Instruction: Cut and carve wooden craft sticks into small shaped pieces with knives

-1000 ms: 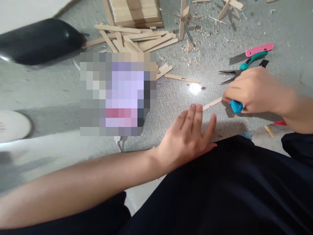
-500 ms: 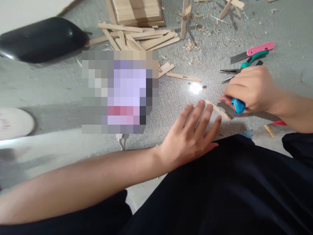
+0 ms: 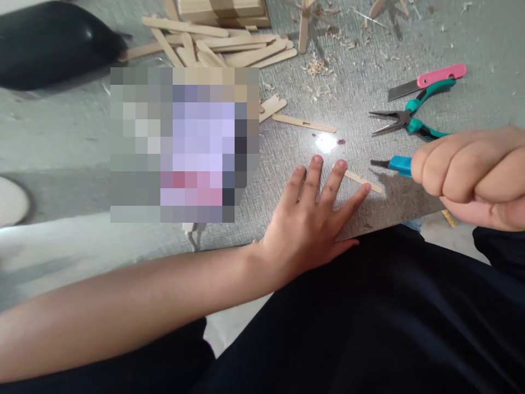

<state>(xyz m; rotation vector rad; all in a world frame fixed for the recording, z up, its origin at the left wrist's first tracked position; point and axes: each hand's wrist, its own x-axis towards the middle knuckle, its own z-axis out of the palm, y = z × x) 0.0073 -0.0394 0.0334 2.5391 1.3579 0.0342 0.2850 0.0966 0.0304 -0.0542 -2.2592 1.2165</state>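
Observation:
My left hand [image 3: 309,224] lies flat on the table with its fingers spread. Its fingertips touch or rest beside a thin wooden craft stick [image 3: 357,179], part of which the fingers hide. In a closed fist, my right hand [image 3: 471,175] grips a blue-handled knife [image 3: 400,165], whose short dark blade points left, just right of that stick. Most of the handle is inside the fist. Green-handled needle-nose pliers [image 3: 404,117] lie with jaws apart beyond the fist. A second craft stick [image 3: 303,123] with a small slot lies farther off.
A pink folding knife [image 3: 441,75] lies behind the pliers. Loose craft sticks [image 3: 246,52] are piled at the back, near a banded stack of sticks [image 3: 223,12]. Wood shavings [image 3: 320,67] are scattered about. A black rounded object [image 3: 53,46] sits at the upper left; a pixelated patch hides something centre-left.
My right hand has moved right and turned, so the dark blade now shows and the pliers are uncovered. My left hand stays flat, its fingers slightly more spread. The view has shifted a little.

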